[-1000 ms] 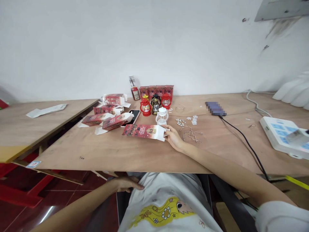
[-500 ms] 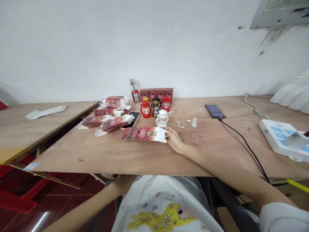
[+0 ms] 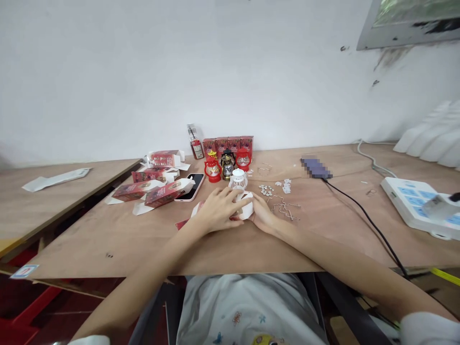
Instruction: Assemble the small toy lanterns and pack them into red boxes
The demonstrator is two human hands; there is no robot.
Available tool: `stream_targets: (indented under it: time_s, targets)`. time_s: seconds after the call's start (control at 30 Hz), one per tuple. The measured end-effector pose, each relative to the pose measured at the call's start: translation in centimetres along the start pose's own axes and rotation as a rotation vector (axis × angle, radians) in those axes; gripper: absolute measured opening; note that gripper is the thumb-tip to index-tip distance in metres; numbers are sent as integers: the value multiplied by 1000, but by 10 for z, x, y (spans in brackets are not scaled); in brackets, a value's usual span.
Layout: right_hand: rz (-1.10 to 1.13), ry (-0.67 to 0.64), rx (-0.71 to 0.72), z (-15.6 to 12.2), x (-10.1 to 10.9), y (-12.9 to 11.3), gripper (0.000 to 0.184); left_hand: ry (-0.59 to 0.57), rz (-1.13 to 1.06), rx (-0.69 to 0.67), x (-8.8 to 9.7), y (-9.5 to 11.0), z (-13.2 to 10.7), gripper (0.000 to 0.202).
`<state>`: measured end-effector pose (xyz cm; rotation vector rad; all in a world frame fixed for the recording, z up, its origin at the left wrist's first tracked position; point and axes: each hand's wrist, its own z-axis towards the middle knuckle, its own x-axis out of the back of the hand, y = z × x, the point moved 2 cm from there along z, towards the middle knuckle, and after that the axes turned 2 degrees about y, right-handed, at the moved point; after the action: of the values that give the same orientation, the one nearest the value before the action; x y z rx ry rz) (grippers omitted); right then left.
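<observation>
A red printed cardboard box [image 3: 246,209] is between my two hands at the table's front middle, its white open end with flaps facing right. My left hand [image 3: 220,210] lies over the box from the left, fingers bent around it and hiding most of its print. Around the right end, my right hand [image 3: 264,214] grips the box by its flaps and edge. Just behind my fingers stands a small white lantern [image 3: 238,180]. Beyond it are a red lantern [image 3: 213,170], a bronze-coloured lantern [image 3: 227,167] and another red lantern [image 3: 243,159].
Several opened red boxes [image 3: 168,192] lie at the left beside a phone [image 3: 191,188]. Closed red boxes [image 3: 233,143] line the wall. Bent wires [image 3: 283,208], button cells [image 3: 266,190] and white pieces [image 3: 286,186] lie right of my hands. A power strip [image 3: 419,206] sits far right.
My left hand has come up from below the table edge onto the box. The box has turned, its open end now showing toward me. My right hand keeps hold of it.
</observation>
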<state>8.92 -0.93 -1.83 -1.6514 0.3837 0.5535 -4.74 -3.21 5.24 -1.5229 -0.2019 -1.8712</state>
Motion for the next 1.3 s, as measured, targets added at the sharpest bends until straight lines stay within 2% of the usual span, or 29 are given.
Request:
stream_targets:
  time_s: [0.1, 0.2, 0.27, 0.5, 0.73, 0.87, 0.93, 1.07, 1.13, 1.23, 1.3]
  targets:
    - [2, -17, 22, -1, 0, -6, 29, 160, 59, -62, -25, -6, -2, 47]
    - [32, -66, 48, -2, -1, -11, 37, 314, 82, -77, -30, -8, -9, 43]
    - [60, -98, 56, -2, -1, -13, 42, 357, 85, -51, -31, -10, -12, 42]
    - [61, -84, 38, 1, 3, -14, 51, 387, 66, 0, -38, -15, -13, 41]
    - [16, -113, 49, -3, 1, -15, 52, 533, 18, 208, -38, -17, -14, 44]
    - [-41, -116, 96, -7, -1, -13, 46, 525, -1, 179, -36, -14, -12, 47]
    - [-74, -137, 125, -9, -2, -12, 39, 531, -23, 179, -35, -13, -12, 42]
    - [-69, -199, 97, -10, -5, -12, 27, 614, -38, 169, -31, -11, -13, 23]
    - [-43, -194, 77, -8, -4, -11, 25, 637, -33, 155, -30, -10, -13, 26]
    - [-20, -150, 61, -5, -1, -9, 20, 584, -19, 156, -30, -8, -10, 37]
    - [-8, -128, 36, -3, 0, -9, 19, 540, -5, 168, -30, -7, -8, 31]
